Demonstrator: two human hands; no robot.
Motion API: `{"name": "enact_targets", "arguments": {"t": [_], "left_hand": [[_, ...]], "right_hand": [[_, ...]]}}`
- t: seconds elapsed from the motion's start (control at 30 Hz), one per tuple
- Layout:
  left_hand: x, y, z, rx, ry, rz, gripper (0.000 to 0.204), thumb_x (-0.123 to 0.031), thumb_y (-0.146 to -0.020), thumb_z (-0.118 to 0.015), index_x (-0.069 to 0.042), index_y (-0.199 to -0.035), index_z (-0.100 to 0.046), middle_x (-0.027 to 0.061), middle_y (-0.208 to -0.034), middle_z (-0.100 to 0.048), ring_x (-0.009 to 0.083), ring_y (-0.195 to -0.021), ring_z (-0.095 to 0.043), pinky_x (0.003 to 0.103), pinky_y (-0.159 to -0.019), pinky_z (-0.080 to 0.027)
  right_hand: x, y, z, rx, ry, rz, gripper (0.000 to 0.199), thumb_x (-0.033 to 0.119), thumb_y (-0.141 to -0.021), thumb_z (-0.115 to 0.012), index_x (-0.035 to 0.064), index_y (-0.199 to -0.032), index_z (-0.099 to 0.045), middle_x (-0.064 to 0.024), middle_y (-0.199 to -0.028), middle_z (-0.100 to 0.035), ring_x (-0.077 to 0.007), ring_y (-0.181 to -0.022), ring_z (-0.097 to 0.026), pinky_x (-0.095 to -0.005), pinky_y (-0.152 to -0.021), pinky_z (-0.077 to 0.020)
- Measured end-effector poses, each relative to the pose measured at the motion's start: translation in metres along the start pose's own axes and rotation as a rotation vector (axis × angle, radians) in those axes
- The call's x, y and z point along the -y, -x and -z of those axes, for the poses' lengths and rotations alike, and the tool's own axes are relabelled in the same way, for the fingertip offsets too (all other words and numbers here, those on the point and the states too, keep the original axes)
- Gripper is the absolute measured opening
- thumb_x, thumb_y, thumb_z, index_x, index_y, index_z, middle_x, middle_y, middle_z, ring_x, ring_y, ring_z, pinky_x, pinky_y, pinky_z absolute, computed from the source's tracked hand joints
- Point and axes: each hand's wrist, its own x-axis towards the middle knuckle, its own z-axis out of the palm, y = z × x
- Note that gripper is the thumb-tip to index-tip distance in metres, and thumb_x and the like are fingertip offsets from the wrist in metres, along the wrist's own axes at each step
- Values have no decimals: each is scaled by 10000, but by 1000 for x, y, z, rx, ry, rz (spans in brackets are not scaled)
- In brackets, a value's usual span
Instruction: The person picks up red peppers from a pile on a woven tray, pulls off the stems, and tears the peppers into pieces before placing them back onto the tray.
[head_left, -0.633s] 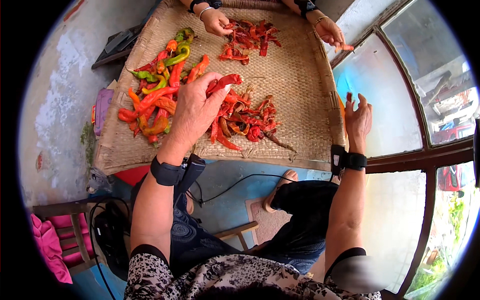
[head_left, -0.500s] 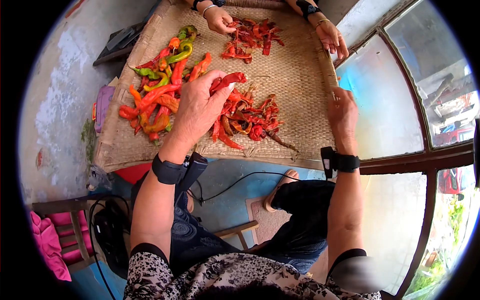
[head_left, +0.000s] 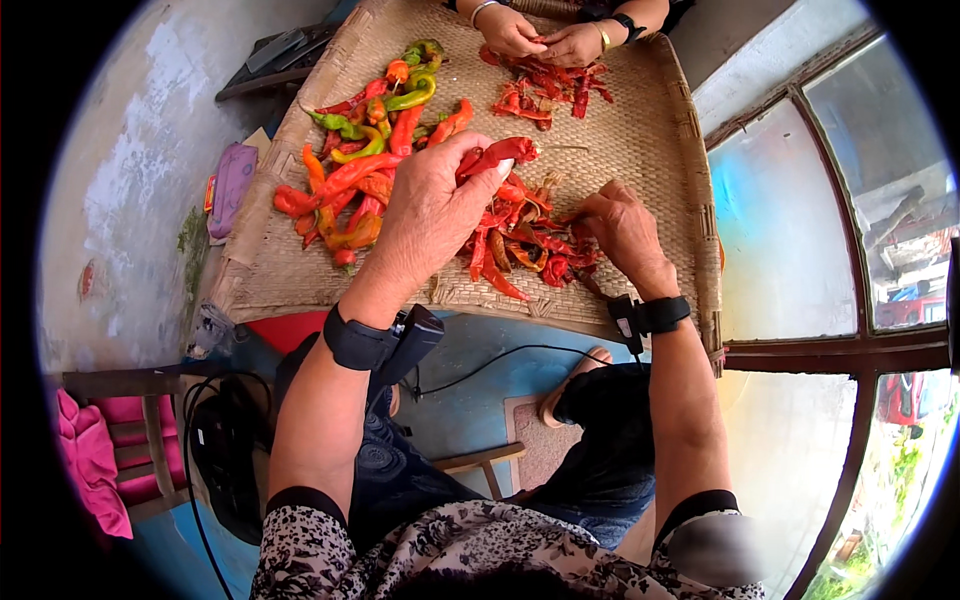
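Note:
My left hand (head_left: 425, 210) is closed around a red chili pepper (head_left: 517, 153), whose stem end points right above a heap of dried red chilies (head_left: 525, 240). At the right edge of that heap, my right hand (head_left: 630, 235) has its fingers bent and drawn together; whatever is between the fingertips is hidden. Both hands are over a woven tray (head_left: 665, 130). To the left of my left hand lie plump fresh peppers (head_left: 350, 180) in red, orange and green.
Across the tray, another person's two hands (head_left: 572, 45) meet above a second heap of dried chilies (head_left: 540, 90). A window frame (head_left: 840, 345) runs along the right. Below the tray are a black cable (head_left: 500, 352) and a wooden stool (head_left: 475, 460).
My right hand has moved left from the tray's right rim to the heap. The left still holds the chili. The other person's hands have come together. The view has shifted slightly.

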Motion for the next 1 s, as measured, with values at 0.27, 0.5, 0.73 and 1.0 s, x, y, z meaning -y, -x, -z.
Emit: {"name": "enact_targets", "arguments": {"t": [0.27, 0.5, 0.73, 1.0], "left_hand": [[11, -3, -10, 43, 101, 65, 286, -287, -925, -605, -2, -956, -606, -18, -692, -557, 43, -620, -497, 208, -580, -417], [11, -5, -21, 71, 100, 102, 277, -246, -903, -595, 17, -989, -610, 36, -686, -599, 93, -609, -540, 274, -580, -457], [14, -9, -32, 79, 114, 105, 243, -220, -915, -584, 8, -994, -616, 25, -687, -598, 76, -602, -532, 250, -569, -451], [24, -4, -36, 162, 96, 85, 202, -201, -932, -580, -5, -979, -593, -31, -737, -545, 47, -680, -507, 209, -649, -448]], "right_hand": [[15, 1, 18, -167, -323, -211, 108, 107, -821, -651, 25, -890, -665, -121, -764, -644, -285, -728, -633, -375, -670, -494], [-13, 16, 51, -465, -529, -366, 153, 140, -858, -653, 0, -920, -660, -96, -724, -670, -111, -645, -601, -274, -615, -485], [-85, 63, 65, -625, 439, -581, 225, 200, -879, -610, 38, -1028, -654, -146, -858, -684, -254, -755, -651, -339, -684, -497], [42, 23, 47, -166, -497, -127, 300, 235, -865, -664, 20, -1074, -645, -160, -919, -626, -270, -770, -635, -365, -668, -519]]}}
